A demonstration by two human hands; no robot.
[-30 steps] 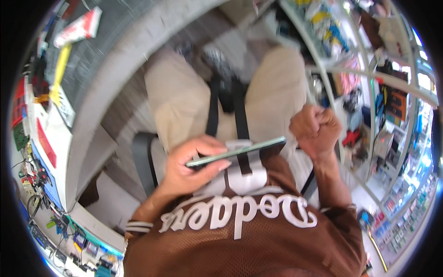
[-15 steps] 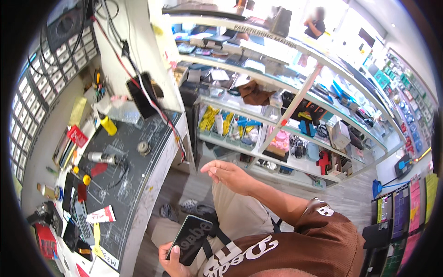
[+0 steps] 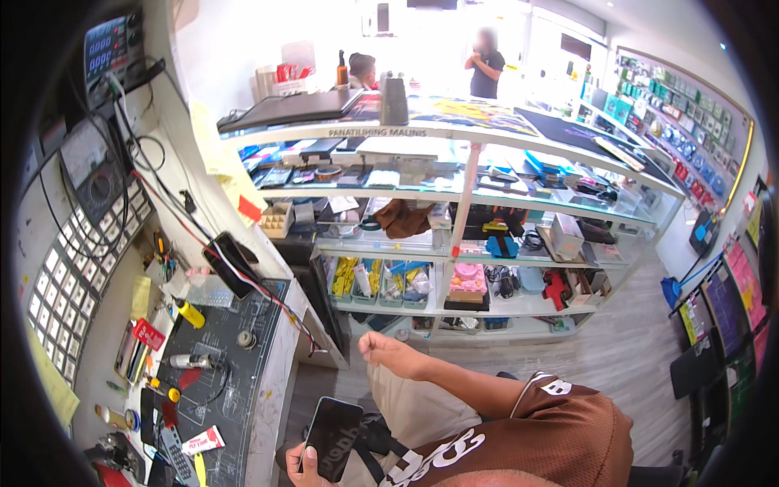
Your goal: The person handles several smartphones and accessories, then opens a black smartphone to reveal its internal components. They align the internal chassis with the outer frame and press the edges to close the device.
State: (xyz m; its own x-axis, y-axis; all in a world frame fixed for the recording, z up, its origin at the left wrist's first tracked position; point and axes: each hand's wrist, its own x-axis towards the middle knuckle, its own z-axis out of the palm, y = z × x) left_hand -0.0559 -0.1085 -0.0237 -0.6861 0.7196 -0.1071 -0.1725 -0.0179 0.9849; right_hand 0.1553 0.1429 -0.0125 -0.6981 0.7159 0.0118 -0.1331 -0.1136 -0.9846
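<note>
My left hand point(image 3: 302, 468) holds a dark smartphone point(image 3: 331, 438) low in front of me, its thumb over the edge of the glossy screen. The screen is black and mirrors the lettering on my shirt. My right hand point(image 3: 393, 355) hovers above my knee point(image 3: 410, 398), apart from the phone. Its fingers are curled in, and nothing shows in them. Left of me is the workbench with a dark mat point(image 3: 243, 377). On it lie a silver cylindrical tool point(image 3: 191, 360) with a cable, a small round metal part point(image 3: 246, 339) and a white-and-red tube point(image 3: 203, 441).
A glass display counter point(image 3: 487, 191) with bins and boxes stands ahead. Cables and a second dark phone point(image 3: 231, 264) hang by the pillar. A yellow bottle point(image 3: 190, 314) and small drawers point(image 3: 61, 304) are at left. Two people, one standing point(image 3: 487, 69), are beyond the counter.
My view has tilted up, showing more of the counter and the people. My right hand's fingers have curled in from a more stretched pose. The phone stays in my left hand.
</note>
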